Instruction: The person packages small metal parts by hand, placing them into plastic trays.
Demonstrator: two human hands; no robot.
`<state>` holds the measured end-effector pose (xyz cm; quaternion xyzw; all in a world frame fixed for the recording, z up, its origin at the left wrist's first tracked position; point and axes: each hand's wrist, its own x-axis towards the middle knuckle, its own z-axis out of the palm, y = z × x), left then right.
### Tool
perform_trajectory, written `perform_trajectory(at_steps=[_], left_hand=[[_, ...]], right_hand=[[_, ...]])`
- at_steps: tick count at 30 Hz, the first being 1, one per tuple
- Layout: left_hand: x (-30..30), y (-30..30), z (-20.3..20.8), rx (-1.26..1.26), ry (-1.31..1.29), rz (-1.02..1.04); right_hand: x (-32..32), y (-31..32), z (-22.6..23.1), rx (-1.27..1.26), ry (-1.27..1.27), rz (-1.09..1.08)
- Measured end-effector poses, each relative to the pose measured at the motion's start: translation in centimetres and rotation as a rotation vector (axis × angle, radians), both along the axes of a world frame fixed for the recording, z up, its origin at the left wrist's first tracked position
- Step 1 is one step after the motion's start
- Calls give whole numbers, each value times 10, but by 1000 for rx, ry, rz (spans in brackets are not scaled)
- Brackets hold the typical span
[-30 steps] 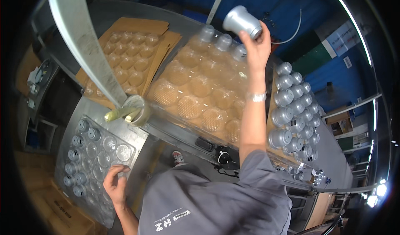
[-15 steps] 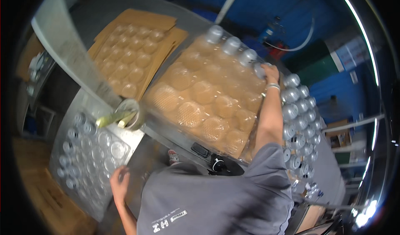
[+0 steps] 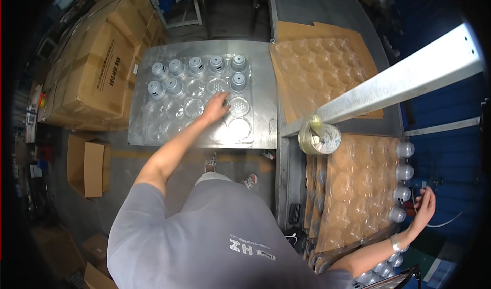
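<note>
My left hand (image 3: 217,107) is over a clear plastic tray (image 3: 171,122) with round pockets, its fingers apart and nothing seen in them. The fingertips are close below a silver-grey cup-shaped part (image 3: 239,82). Several similar parts stand in the tray's two far rows; those nearer me show bare pockets. At the far right my right hand (image 3: 425,205) hangs open, fingers loosely bent and apart. It is just beyond a column of silver cup-shaped parts (image 3: 402,194) along the edge of another clear tray (image 3: 358,186), which lies over brown cardboard.
A metal table (image 3: 263,130) carries the left tray. A white post (image 3: 404,79) slants across the right side, with a round container (image 3: 319,138) at its foot. Another pocketed tray on cardboard (image 3: 319,63) lies behind. Large cartons (image 3: 94,69) stand left; an open carton (image 3: 84,166) sits on the floor.
My view has swung left. The right hand has come off the silver part at the right tray's edge. From beside the left tray, my left hand has moved over it.
</note>
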<state>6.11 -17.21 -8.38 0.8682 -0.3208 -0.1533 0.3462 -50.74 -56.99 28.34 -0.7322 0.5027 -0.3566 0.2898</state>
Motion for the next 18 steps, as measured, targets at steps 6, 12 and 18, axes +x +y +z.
perform_trajectory(at_steps=[6,12,18], left_hand=[[88,-84,-31,132,-362,-178],[112,-125,-22,404,-144,-302],[53,-51,64,-528,706,215]], right_hand=[[251,239,-5,-392,286,1003],[340,324,-129,-342,172,1225],[335,307,-217,388,69,967]])
